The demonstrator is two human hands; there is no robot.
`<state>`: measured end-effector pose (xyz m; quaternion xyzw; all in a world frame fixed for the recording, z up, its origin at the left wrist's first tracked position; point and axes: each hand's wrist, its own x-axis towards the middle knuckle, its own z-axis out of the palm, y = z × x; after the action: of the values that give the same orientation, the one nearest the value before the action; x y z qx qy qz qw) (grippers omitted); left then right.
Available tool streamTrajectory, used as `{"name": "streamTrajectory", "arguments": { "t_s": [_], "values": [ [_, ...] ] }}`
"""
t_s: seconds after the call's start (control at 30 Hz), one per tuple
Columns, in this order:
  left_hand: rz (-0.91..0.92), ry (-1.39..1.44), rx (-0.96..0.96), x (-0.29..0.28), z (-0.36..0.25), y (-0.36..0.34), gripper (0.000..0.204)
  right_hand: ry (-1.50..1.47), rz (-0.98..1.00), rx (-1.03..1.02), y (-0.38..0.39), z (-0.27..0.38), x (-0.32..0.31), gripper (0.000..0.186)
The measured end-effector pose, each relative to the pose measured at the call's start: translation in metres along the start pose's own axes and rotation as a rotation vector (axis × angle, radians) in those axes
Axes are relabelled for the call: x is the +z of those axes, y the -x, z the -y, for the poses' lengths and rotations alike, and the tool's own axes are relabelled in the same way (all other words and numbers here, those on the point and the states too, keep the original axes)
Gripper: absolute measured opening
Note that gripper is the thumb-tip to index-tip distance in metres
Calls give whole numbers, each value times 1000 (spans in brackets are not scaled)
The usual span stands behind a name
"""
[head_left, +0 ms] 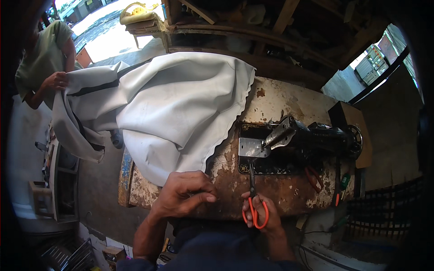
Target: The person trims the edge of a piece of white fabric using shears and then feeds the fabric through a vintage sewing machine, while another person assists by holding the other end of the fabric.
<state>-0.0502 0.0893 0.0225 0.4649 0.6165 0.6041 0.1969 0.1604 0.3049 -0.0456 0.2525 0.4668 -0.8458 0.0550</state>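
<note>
At the far left, another person (43, 58) in a green shirt stands beside the work area with one hand gripping the edge of a large sheet of grey cloth (176, 108). The cloth has a dark strip along its left part and hangs down past the end of the tabletop (289, 101). From there it spreads across the left half of the worn, rust-stained tabletop, its wavy right edge ending just beside the sewing machine.

Near the lower edge of the cloth lies the left hand (185, 194). Its fingers are curled inward and the thumb is pressed toward the forefinger, resting on the tabletop at the cloth's near corner; whether it pinches the cloth or a thread cannot be told.

Just to the right, the right hand (260, 212) is closed around orange-handled scissors (253, 198), fingers through the loops. The dark blades point away from the person, toward the metal plate of the black sewing machine (298, 135).

The machine stands on the right part of the tabletop, its wheel at the far right. A second orange-handled tool (337, 198) lies near the tabletop's right front edge.
</note>
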Motion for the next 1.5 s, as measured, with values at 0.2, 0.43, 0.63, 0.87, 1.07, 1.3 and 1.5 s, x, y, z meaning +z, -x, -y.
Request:
{"name": "streamTrajectory", "arguments": {
  "t_s": [0.2,0.43,0.63,0.87,1.07,1.3,1.5],
  "values": [
    [-205,-723,-93,25,25,-30,8,-218,63,111,-22,-18,39,61],
    [273,-1292,-35,22,108,-109,24,58,-49,-126,-22,1,41,52],
    [91,-926,-60,-17,71,-133,14,1113,-331,-543,-24,27,39,49],
    [-69,-1036,127,-16,54,-127,10,1564,-562,-1126,-113,54,40,48],
    [-223,-894,113,-14,39,-106,17,1368,-402,-808,-140,52,35,32],
    [-164,-918,-392,1,53,-22,16,1033,-273,-462,-86,46,27,39],
    [-428,-639,-344,2,58,-13,8,471,26,-8,-51,26,34,49]
  ]
}}
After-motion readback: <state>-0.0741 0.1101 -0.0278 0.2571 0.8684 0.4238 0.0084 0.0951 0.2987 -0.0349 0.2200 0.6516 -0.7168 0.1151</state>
